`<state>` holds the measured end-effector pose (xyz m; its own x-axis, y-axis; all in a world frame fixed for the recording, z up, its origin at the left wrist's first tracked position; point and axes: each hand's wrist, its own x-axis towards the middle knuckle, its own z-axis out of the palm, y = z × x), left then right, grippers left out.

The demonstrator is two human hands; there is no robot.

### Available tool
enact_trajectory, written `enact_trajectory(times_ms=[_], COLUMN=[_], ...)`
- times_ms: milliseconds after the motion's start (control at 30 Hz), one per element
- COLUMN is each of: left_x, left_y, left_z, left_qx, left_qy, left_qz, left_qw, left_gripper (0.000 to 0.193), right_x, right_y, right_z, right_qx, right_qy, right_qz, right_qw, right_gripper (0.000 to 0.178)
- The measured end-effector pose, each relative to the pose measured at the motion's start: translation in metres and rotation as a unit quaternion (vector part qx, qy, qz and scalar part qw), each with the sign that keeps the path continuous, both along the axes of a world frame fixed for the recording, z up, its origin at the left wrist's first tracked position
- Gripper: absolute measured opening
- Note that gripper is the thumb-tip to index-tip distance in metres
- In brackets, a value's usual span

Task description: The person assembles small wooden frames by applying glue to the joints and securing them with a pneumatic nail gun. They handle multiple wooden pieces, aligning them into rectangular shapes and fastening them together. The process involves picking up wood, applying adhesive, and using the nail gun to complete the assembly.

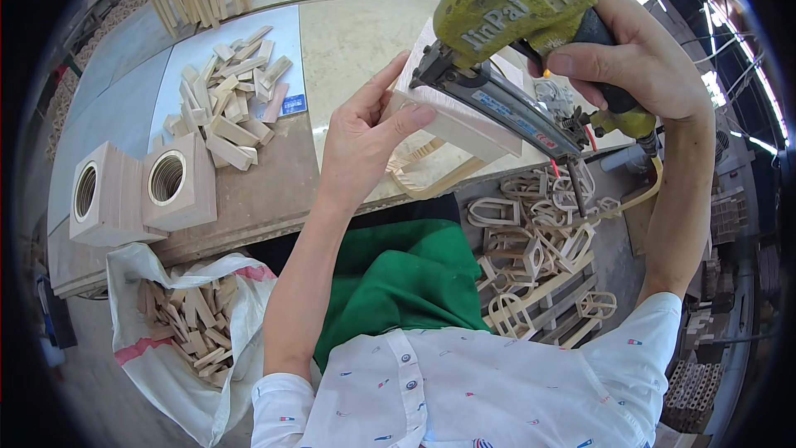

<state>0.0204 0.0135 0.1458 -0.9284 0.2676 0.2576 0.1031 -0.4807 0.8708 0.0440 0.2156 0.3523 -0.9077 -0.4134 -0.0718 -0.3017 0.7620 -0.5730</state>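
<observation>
My right hand (pixel 643 62) is wrapped round the black grip of a yellow-green nail gun (pixel 514 12). The gun's nose meets or hovers just over the left end of a pale wooden board (pixel 468 130); contact is hard to make out. With fingers and thumb, my left hand (pixel 361 137) grips that same end of the board, close to the nose. A curved wooden frame (pixel 452 180) shows below the board, above the table edge; whether the two are joined is hidden. The gun's long magazine slants down to the right, across the board.
Small wooden slats (pixel 240 87) lie heaped on the worktable (pixel 356 33). Wooden blocks with round holes (pixel 178 178) stand at its left front. Below hangs a white sack (pixel 133 373) of wood pieces. Several curved frames (pixel 531 241) are piled on the floor. A yellow air hose (pixel 638 197) trails from the gun.
</observation>
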Motion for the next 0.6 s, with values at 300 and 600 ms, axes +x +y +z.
enact_trajectory(times_ms=[300, 600], left_x=[-0.002, -0.003], left_y=[-0.003, -0.088], left_z=[-0.007, -0.054], left_qx=[-0.02, 0.181], left_qy=[0.002, -0.016], left_qz=[0.06, 0.133], left_qw=[0.998, 0.974], left_gripper=[0.061, 0.036], right_x=[0.003, -0.055], right_y=[0.037, 0.112], right_z=[-0.01, -0.13], right_qx=[-0.137, -0.134], right_qy=[0.038, -0.036], right_qz=[-0.058, -0.262], right_qw=[0.988, 0.955], right_gripper=[0.029, 0.025])
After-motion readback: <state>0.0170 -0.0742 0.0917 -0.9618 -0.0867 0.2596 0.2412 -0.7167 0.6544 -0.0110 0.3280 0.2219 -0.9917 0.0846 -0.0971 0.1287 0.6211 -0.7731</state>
